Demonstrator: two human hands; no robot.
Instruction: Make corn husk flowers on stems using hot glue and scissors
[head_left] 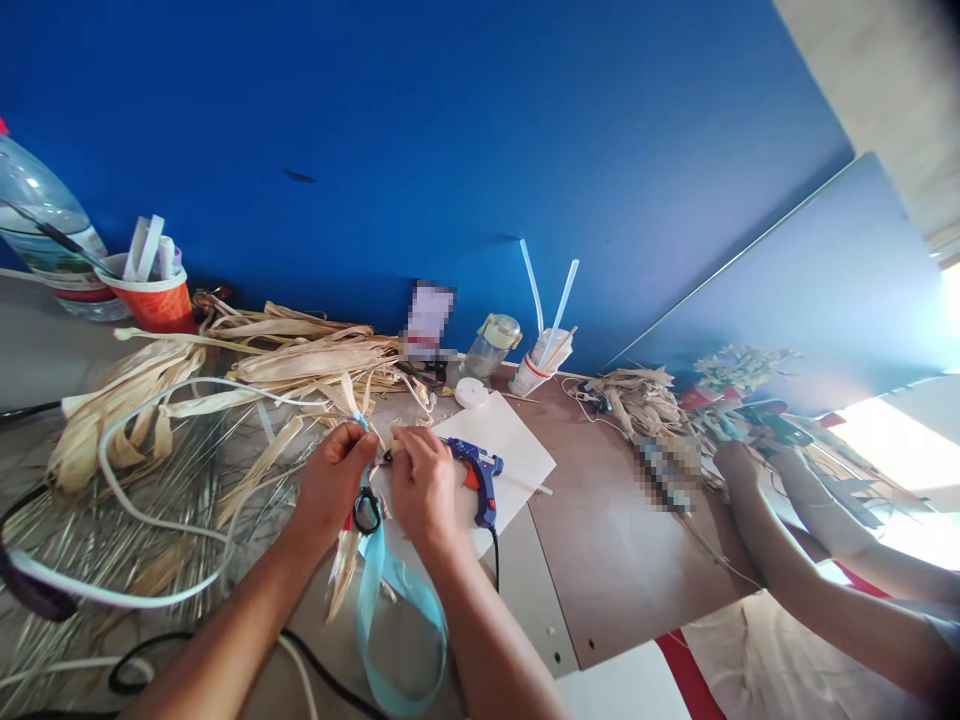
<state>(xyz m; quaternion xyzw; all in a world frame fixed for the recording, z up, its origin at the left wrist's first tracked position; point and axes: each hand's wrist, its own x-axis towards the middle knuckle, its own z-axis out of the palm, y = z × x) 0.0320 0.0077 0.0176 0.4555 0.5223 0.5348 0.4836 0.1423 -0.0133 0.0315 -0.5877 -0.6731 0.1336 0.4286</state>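
Note:
My left hand [334, 478] is closed, thumb against forefinger, on a light blue ribbon [401, 600] and a pale dried corn husk piece [347, 392] above it. The ribbon hangs in a long loop below the hands. Close on the right, my right hand [422, 482] has its fingers bent together; what they pinch is hidden. A black ring [367, 511], like a scissors handle, shows between the hands. Beside my right hand a blue glue gun [484, 475] lies on white paper [517, 440]; the right hand covers its nozzle.
Corn husks [315, 355], clear thin stems [165, 530] and a white cable [161, 600] spread on the left. Behind stand a glass jar [487, 345], a cup with glue sticks [534, 375], a red cup [157, 300] and a bottle [56, 235]. A co-worker's arms [787, 560] work at right.

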